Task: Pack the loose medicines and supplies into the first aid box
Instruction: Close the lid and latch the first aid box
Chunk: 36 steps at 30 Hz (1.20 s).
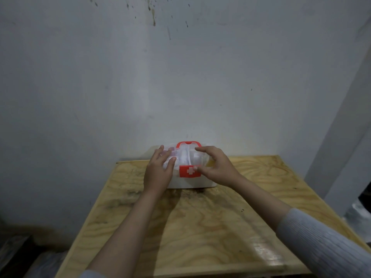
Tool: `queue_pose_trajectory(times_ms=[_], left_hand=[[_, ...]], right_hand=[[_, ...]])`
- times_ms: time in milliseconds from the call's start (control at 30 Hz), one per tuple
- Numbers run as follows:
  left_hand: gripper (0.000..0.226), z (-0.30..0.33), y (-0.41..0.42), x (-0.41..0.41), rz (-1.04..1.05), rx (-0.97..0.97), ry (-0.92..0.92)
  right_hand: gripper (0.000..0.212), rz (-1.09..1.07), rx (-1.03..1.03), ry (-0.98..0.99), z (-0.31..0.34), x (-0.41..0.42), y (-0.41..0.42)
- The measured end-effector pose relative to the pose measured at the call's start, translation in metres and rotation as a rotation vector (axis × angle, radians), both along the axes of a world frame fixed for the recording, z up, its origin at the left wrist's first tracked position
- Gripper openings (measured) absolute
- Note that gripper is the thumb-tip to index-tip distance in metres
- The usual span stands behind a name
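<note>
We cannot make out the blurred contents under the first aid box point(187, 178) lid, our left hand point(158, 171) hides its left end, our sleeve point(321, 243) cut off at right

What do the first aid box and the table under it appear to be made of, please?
First aid box: probably plastic, with a see-through lid, smooth white base and glossy red latch. Table: looks like plywood, with swirling grain and a slight sheen, stained dark in patches.

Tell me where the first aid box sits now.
In the head view, the first aid box sits at the table's far edge by the wall, between both hands.
</note>
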<state>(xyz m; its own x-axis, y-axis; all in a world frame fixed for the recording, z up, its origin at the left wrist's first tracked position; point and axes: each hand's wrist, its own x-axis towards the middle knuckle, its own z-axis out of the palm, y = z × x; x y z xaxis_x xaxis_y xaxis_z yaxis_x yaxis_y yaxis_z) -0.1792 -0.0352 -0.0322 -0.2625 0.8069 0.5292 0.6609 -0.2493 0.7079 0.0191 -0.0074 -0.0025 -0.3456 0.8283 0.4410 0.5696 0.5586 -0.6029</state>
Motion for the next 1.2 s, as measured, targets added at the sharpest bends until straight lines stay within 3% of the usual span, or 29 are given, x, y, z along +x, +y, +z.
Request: queue_pose_trajectory(times_ms=[200, 600, 900, 1200], left_hand=[[0.037, 0.0, -0.002, 0.001, 0.007, -0.001, 0.002], [0.037, -0.002, 0.006, 0.003, 0.015, 0.032, -0.014], [0.036, 0.013, 0.045, -0.006, -0.019, -0.067, -0.062], [0.035, 0.014, 0.047, -0.008, 0.023, -0.116, 0.047]], right_hand=[[0.062, -0.085, 0.216, -0.266, -0.02, -0.004, -0.001], [0.056, -0.106, 0.277, -0.292, -0.03, -0.005, 0.007], [0.057, -0.1, 0.148, -0.275, -0.017, -0.015, 0.046], [0.06, -0.115, 0.127, -0.297, -0.017, -0.02, 0.047]])
